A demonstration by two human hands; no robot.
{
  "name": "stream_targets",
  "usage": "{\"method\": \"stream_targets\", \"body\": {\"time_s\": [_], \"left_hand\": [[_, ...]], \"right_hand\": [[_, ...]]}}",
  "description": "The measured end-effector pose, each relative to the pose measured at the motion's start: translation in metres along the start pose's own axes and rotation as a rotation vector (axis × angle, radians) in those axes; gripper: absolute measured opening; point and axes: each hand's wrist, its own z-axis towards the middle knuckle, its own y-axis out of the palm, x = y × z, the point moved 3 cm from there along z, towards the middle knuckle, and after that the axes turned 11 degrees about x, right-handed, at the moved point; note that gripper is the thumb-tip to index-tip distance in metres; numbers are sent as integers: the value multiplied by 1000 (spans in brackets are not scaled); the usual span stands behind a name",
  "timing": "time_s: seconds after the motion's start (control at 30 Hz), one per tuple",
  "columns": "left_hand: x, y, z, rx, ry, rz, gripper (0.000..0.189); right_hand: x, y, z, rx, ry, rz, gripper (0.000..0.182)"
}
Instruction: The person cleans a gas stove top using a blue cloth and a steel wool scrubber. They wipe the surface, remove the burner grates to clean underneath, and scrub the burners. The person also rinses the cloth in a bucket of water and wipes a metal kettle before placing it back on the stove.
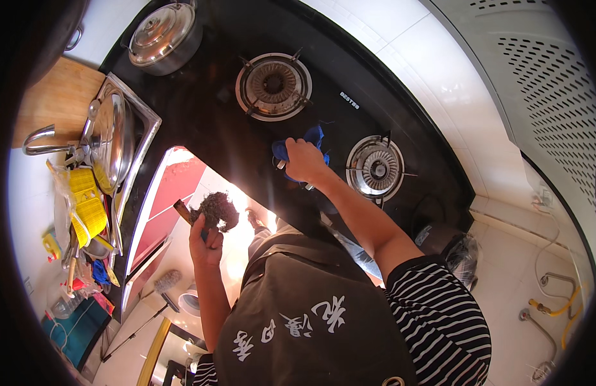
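Observation:
My left hand (206, 243) is raised over the floor beside the counter, closed on a dark, tangled wire scouring pad (218, 211) and a narrow brown item (183, 211) I cannot identify. On the black gas hob, my right hand (305, 159) presses a blue cloth (314, 137) against the surface around silver control knobs (281, 164). One burner (273, 86), with brownish stains, lies beyond that hand; the other burner (378, 169) is to its right. The cloth is partly hidden under my fingers.
A lidded steel pot (163, 36) stands at the hob's far left. Left of me are a sink (151, 120) with a large lid (110, 140), a tap (42, 140), a yellow basket (88, 205) and utensils. A range hood (544, 87) overhangs the right. A dark appliance (438, 239) stands near my right arm.

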Motion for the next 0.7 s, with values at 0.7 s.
{"method": "stream_targets", "body": {"time_s": [0.7], "left_hand": [[-8,-7,-35,176,94,-17,19]], "right_hand": [[82,-159,212,523,-160,382,48]]}}
